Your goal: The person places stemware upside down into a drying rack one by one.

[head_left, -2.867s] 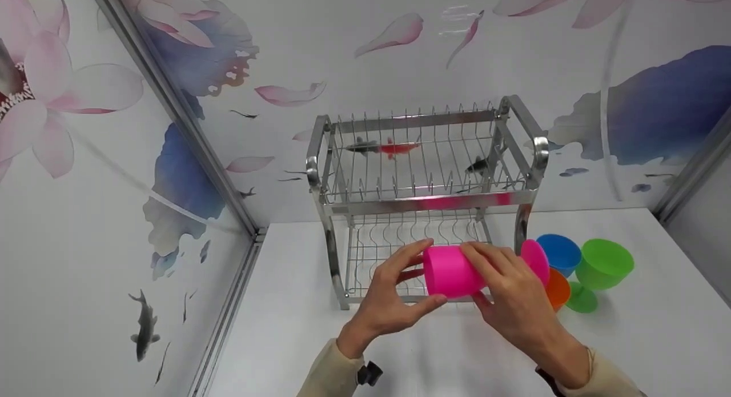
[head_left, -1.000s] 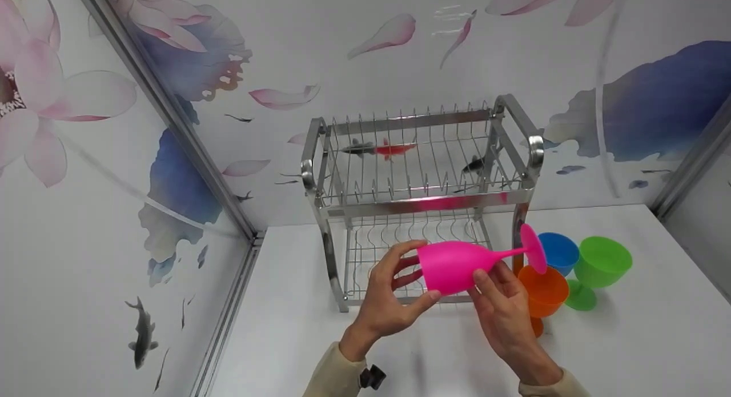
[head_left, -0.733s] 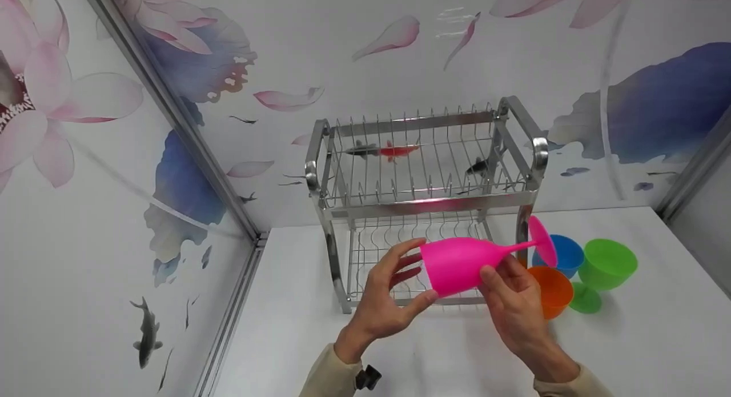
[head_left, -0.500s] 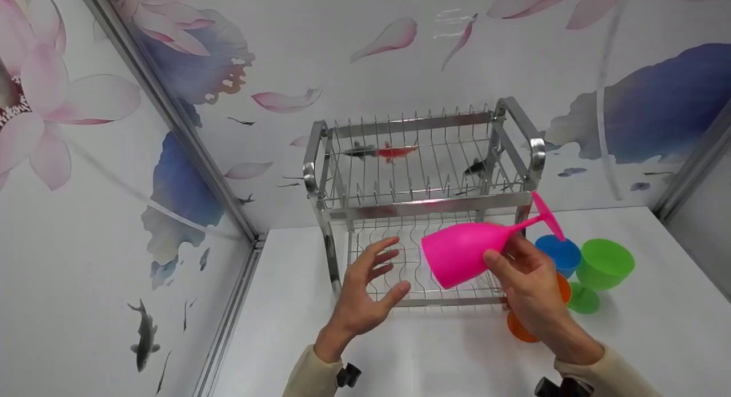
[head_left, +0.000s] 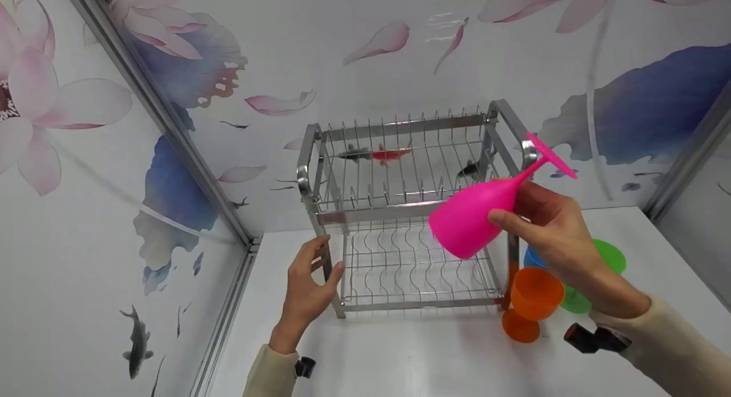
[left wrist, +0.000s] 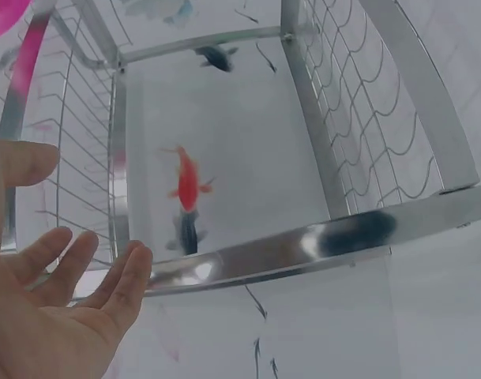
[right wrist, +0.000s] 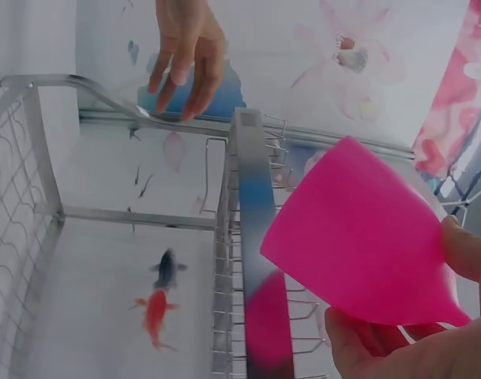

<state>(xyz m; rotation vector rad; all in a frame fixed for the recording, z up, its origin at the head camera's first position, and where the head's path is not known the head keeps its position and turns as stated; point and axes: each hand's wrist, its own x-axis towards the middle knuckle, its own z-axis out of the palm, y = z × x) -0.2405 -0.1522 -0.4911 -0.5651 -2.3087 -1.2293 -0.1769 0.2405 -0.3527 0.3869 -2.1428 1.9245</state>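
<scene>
My right hand [head_left: 554,231] holds a pink plastic goblet [head_left: 471,217] by the lower bowl near the stem, thumb in front. The goblet is tilted, its mouth down to the left and its foot up to the right, in front of the right half of a two-tier metal dish rack [head_left: 411,211]. In the right wrist view the goblet's bowl [right wrist: 358,237] sits between thumb and fingers. My left hand [head_left: 308,288] holds nothing, its fingers relaxed and spread beside the rack's left front leg. The left wrist view shows that palm [left wrist: 58,332] near the rack frame [left wrist: 248,264].
An orange goblet [head_left: 537,294] stands by the rack's right front leg. Behind it are a blue cup [head_left: 532,259] and a green goblet [head_left: 610,255], both partly hidden. The white table [head_left: 400,357] meets patterned walls at the back and left.
Both hands were on the pink goblet; my left hand has let go and moved left. My right hand has raised the goblet, tilting its mouth further down.
</scene>
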